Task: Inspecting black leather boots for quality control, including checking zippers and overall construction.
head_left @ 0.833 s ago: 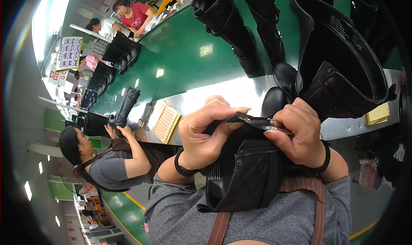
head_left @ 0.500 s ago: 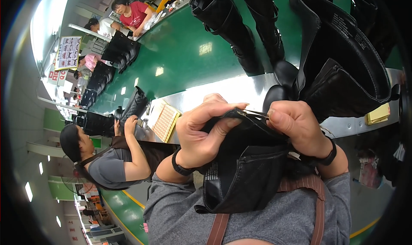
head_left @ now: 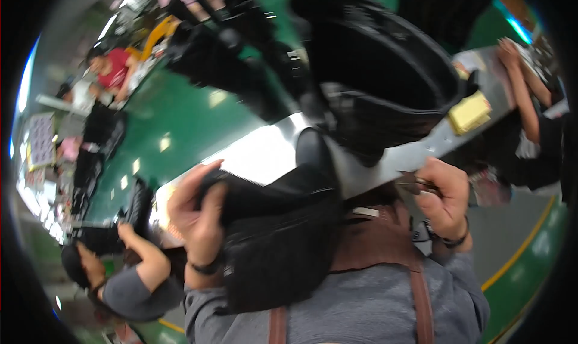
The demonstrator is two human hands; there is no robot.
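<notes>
My left hand [head_left: 201, 214] grips the top edge of a black boot [head_left: 274, 244], thumb on one side and fingers on the other. The boot's shaft lies against my body, with a zipper along it; its foot part points away over the metal table edge. My right hand [head_left: 444, 196] is apart from the boot, off to the right, closed around small metal thread snips [head_left: 410, 180] whose pointed blades stick out to the left. Motion blurs both hands, and the far side of the boot is hidden.
Another black boot [head_left: 373, 73] stands wide open just ahead, with more black boots [head_left: 223, 61] behind it on the green table [head_left: 174, 121]. A yellow pad [head_left: 469, 112] lies at right by a co-worker's hands [head_left: 512, 55]. Another co-worker [head_left: 129, 278] sits at left.
My right hand has drawn away from the boot's edge to the right with the snips. My left hand still holds the boot, now further left in view. The whole view has swung right.
</notes>
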